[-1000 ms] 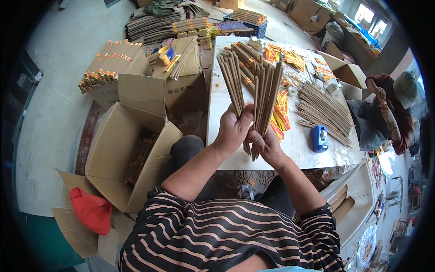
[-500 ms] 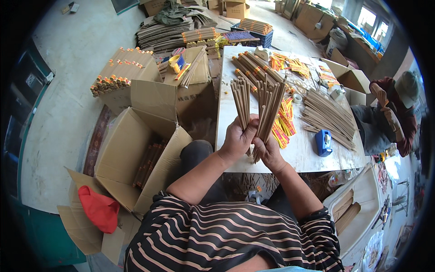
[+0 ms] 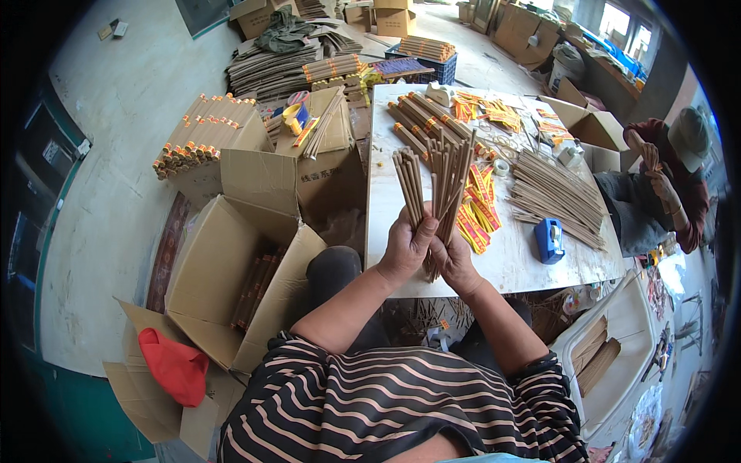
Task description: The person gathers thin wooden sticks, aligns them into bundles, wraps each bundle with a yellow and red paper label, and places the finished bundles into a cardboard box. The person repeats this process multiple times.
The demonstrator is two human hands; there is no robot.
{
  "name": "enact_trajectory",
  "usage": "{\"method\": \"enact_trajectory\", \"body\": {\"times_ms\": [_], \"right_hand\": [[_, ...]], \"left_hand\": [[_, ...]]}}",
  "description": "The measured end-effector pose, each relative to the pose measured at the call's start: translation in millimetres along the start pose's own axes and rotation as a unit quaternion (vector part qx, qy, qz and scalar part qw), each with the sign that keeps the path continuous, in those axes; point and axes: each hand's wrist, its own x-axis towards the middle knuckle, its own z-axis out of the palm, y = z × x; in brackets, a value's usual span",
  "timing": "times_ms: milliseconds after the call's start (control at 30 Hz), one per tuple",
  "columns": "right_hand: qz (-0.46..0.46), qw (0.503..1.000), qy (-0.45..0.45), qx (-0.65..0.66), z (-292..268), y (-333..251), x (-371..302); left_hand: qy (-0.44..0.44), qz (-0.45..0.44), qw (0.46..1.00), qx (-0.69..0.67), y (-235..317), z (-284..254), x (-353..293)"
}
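My left hand [image 3: 403, 251] is closed around a small group of thin brown incense sticks [image 3: 410, 182], tilted slightly left. Beside it, my right hand [image 3: 457, 264] grips a thicker bunch of incense sticks [image 3: 451, 174], fanned at the top. The hands touch or nearly touch over the near edge of the white table [image 3: 494, 272]. Red and yellow paper strips [image 3: 480, 212] lie just beyond the right hand. Farther right is a pile of loose incense sticks [image 3: 562, 202], with a blue tape dispenser [image 3: 550, 241] in front of it. Banded incense bundles [image 3: 440, 119] rest toward the table's far side.
At left stands an open cardboard box [image 3: 202, 270] with bundles inside and a red cloth [image 3: 174, 366] on its flap. Stacked bundles [image 3: 208, 135] sit behind it. A white tub [image 3: 610, 386] is at lower right. Another person [image 3: 671, 185] sits at the right, holding sticks.
Both hands, still holding the sticks, have shifted slightly left and the bunches stand a little closer together. The view has tilted slightly. The other person's hands have moved.
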Motion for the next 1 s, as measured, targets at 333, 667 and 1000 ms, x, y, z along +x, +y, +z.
{"method": "enact_trajectory", "body": {"times_ms": [333, 667, 1000], "right_hand": [[-0.036, 0.998, 0.04, -0.033, 9.1, 8.1, -0.5], [0.041, 0.994, -0.088, 0.047, -8.9, 2.1, 10.9], [0.11, 0.992, -0.053, 0.042, -3.1, 15.9, 0.7]], "left_hand": [[0.009, 0.005, 0.998, -0.065, 1.8, 11.5, 6.4], [-0.039, -0.042, 0.992, -0.113, 26.8, 7.3, 21.4], [-0.088, -0.138, 0.977, -0.138, 28.2, 1.4, 27.6]]}}
